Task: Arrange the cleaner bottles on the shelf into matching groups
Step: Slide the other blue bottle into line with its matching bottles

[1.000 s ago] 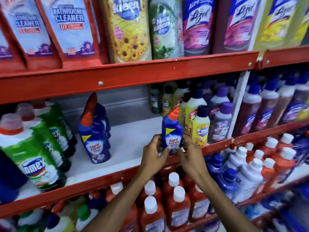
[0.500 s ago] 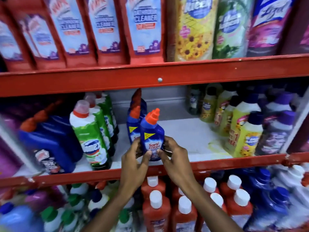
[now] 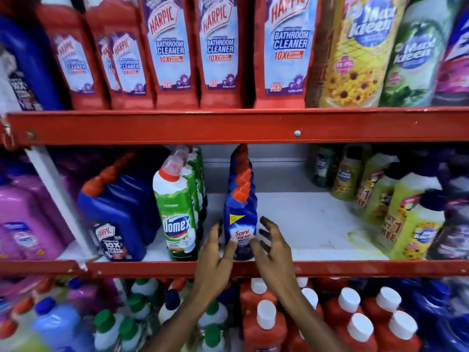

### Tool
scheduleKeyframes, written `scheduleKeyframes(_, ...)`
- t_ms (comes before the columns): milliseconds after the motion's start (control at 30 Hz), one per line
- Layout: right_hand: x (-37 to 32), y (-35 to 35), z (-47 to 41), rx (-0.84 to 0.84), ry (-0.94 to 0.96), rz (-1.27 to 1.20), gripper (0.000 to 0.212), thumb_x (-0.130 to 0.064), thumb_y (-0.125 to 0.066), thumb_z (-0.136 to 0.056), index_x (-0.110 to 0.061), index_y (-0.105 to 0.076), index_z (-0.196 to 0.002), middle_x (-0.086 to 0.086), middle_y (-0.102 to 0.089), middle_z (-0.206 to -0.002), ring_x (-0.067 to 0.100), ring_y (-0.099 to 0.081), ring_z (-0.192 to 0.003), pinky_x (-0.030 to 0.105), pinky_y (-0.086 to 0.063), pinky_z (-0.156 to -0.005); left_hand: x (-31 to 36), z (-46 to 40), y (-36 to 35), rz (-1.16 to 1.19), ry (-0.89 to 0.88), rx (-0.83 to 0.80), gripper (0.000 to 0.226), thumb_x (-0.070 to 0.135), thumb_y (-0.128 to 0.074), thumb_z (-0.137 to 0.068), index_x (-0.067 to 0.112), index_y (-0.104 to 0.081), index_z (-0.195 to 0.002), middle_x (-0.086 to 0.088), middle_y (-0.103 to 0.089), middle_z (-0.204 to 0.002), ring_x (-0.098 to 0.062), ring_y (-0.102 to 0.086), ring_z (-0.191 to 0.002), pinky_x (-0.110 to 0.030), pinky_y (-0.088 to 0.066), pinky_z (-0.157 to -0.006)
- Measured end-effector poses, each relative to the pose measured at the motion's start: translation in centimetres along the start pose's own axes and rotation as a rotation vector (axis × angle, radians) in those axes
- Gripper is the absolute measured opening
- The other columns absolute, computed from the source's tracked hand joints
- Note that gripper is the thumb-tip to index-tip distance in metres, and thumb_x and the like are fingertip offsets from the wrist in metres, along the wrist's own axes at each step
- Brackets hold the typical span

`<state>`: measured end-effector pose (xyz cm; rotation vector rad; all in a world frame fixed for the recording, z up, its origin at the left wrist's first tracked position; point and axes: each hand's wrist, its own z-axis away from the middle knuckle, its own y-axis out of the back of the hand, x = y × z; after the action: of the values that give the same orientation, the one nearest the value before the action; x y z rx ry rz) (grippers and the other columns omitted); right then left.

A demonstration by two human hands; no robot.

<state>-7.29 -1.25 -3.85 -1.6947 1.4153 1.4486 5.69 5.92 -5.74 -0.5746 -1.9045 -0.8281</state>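
Observation:
A blue Sani Fresh bottle (image 3: 239,219) with an orange cap stands upright at the front of the middle shelf (image 3: 304,224), heading a row of matching blue bottles (image 3: 241,168) that runs back. My left hand (image 3: 215,252) is at its left side and my right hand (image 3: 272,246) at its right. Both thumbs rest on the lower label, while the fingers are spread and off the bottle. Green Domex bottles (image 3: 177,212) stand in a row just left of it, and dark blue Harpic bottles (image 3: 119,212) further left.
Yellow Max Kleen bottles (image 3: 416,224) and purple ones fill the shelf's right end, with bare white shelf between them and the Sani Fresh row. Red Harpic packs (image 3: 220,47) line the shelf above. Red bottles with white caps (image 3: 266,326) stand below the red front rail (image 3: 355,268).
The Sani Fresh bottle travelled left from beside the yellow bottles and now stands in front of the matching blue row. My fingers have opened away from it.

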Motion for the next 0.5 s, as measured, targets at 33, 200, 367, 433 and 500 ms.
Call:
scheduleKeyframes(33, -0.3, -0.1, -0.3, -0.005, -0.052, -0.044, 0.050, -0.025, -0.054, -0.100, -0.022, -0.041, -0.148, -0.005, -0.054, -0.140, 0.008, -0.057, -0.124, 0.000, -0.047, -0.083, 0.0, -0.2, 0.0, 0.075, 0.057, -0.010, 0.084, 0.075, -0.052, -0.085, 0.030, -0.034, -0.154, 0.003, -0.050, -0.157, -0.015, -0.051, -0.142, -0.050, -0.045, -0.117)
scheduleKeyframes(200, -1.0, -1.4, -2.1, -0.081, -0.205, -0.227, 0.058, -0.050, -0.030, -0.103, -0.028, -0.028, -0.156, -0.011, -0.041, -0.150, 0.005, -0.050, -0.128, 0.008, -0.045, -0.094, 2.5, -1.2, -0.5, 0.293, 0.188, -0.085, 0.078, 0.077, -0.034, -0.091, 0.030, -0.039, -0.153, 0.007, -0.052, -0.153, -0.003, -0.055, -0.133, -0.030, -0.045, -0.115)
scheduleKeyframes(367, 0.7, -2.1, -3.0, -0.100, -0.250, -0.257, 0.059, -0.056, -0.025, -0.101, -0.028, -0.043, -0.149, 0.000, -0.058, -0.145, 0.010, -0.061, -0.123, 0.032, -0.049, -0.106, 2.2, -1.6, -1.4, 0.353, 0.185, -0.152, 0.054, 0.064, -0.025, -0.089, 0.039, -0.058, -0.124, 0.021, -0.066, -0.123, 0.016, -0.065, -0.108, -0.018, -0.051, -0.104)
scheduleKeyframes(433, 0.9, -2.1, -3.3, -0.104, -0.258, -0.273, 0.052, -0.045, -0.022, -0.106, -0.025, -0.047, -0.146, 0.002, -0.064, -0.136, 0.002, -0.064, -0.111, 0.018, -0.051, -0.091, 2.1, -1.7, -1.4, 0.336, 0.181, -0.179, 0.055, 0.064, -0.024, -0.090, 0.039, -0.056, -0.126, 0.021, -0.065, -0.124, 0.016, -0.064, -0.108, -0.012, -0.050, -0.099)
scheduleKeyframes(500, 1.0, -2.2, -3.3, -0.105, -0.253, -0.266, 0.052, -0.043, -0.021, -0.106, -0.023, -0.049, -0.145, 0.004, -0.066, -0.132, 0.002, -0.065, -0.107, 0.013, -0.051, -0.085, 2.2, -1.8, -1.3, 0.326, 0.187, -0.184, 0.061, 0.064, -0.024, -0.090, 0.034, -0.053, -0.134, 0.013, -0.066, -0.129, 0.016, -0.064, -0.109, -0.009, -0.050, -0.094)
